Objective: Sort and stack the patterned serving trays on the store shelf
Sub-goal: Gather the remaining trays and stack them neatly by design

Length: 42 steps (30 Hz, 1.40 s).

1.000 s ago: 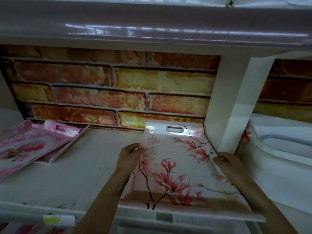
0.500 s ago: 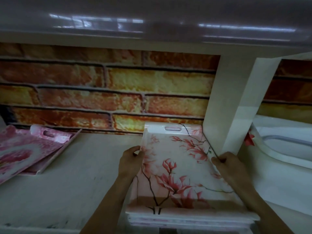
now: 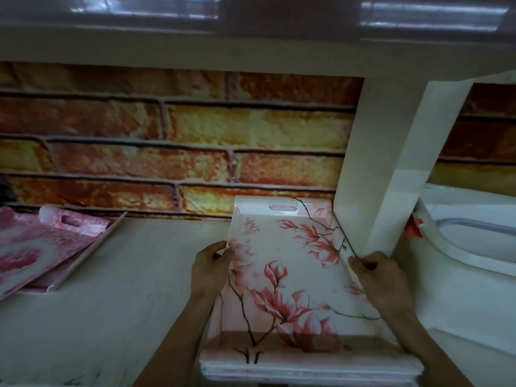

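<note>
A white tray with pink magnolia blossoms (image 3: pixel 287 263) lies on top of a stack of similar trays on the shelf (image 3: pixel 134 280), hard against the white divider (image 3: pixel 391 169). Its handle slot points at the brick back wall. My left hand (image 3: pixel 210 265) grips the tray's left rim, thumb on top. My right hand (image 3: pixel 375 275) grips the right rim beside the divider. Two pink rose-patterned trays (image 3: pixel 42 247) lie askew at the shelf's left end.
The upper shelf board (image 3: pixel 251 43) hangs low overhead. Right of the divider sits a large white plastic item (image 3: pixel 469 247) with a red label. Bare shelf surface stretches between the two tray groups.
The view has dropped closer to the shelf. The magnolia tray has settled flat onto the stack beneath, both hands still on its side rims.
</note>
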Motion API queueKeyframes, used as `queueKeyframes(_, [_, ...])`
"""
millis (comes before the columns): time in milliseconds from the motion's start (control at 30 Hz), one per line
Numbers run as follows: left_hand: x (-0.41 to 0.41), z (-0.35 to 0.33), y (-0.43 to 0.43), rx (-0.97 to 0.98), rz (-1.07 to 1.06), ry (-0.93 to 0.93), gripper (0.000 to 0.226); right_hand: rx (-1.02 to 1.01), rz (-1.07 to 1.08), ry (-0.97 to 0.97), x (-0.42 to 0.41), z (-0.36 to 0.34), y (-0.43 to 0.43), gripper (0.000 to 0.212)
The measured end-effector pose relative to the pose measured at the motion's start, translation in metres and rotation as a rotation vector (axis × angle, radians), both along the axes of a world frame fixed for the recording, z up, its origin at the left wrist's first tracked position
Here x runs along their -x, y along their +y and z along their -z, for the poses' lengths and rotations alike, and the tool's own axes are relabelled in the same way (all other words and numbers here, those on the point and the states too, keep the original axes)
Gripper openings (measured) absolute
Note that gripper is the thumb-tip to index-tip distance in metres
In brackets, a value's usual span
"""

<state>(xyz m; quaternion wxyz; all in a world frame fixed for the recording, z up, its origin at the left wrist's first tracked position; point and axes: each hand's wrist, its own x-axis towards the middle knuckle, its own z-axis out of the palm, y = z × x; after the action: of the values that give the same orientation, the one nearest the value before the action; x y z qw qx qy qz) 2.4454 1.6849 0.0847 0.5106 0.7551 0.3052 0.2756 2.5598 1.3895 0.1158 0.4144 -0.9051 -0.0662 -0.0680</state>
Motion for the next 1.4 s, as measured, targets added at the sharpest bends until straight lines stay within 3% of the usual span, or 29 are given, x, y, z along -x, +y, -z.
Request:
queueKeyframes(267, [0.005, -0.010, -0.010, 0.126, 0.030, -0.103, 0.016, -0.101, -0.034, -0.004, 0.001, 0.004, -0.002, 0.021])
queueKeyframes(533, [0.021, -0.019, -0.021, 0.180, -0.014, -0.107, 0.030, -0.123, -0.045, -0.048, -0.008, 0.014, -0.004, 0.026])
queueKeyframes(867, [0.064, -0.017, -0.037, 0.137, -0.011, -0.093, 0.029, -0.092, -0.072, -0.030, -0.004, 0.009, -0.006, 0.021])
queueKeyframes(1033, [0.072, -0.025, -0.038, 0.163, -0.010, -0.102, 0.021, 0.021, -0.156, 0.003, -0.005, 0.003, -0.013, 0.022])
queueKeyframes(1267, [0.078, -0.040, -0.039, 0.212, -0.007, -0.107, 0.017, 0.259, -0.239, -0.094, 0.007, -0.027, 0.003, 0.012])
queueKeyframes(1400, [0.086, -0.051, -0.032, 0.207, 0.030, -0.109, 0.019, 0.278, -0.407, -0.097, 0.014, -0.039, 0.027, 0.008])
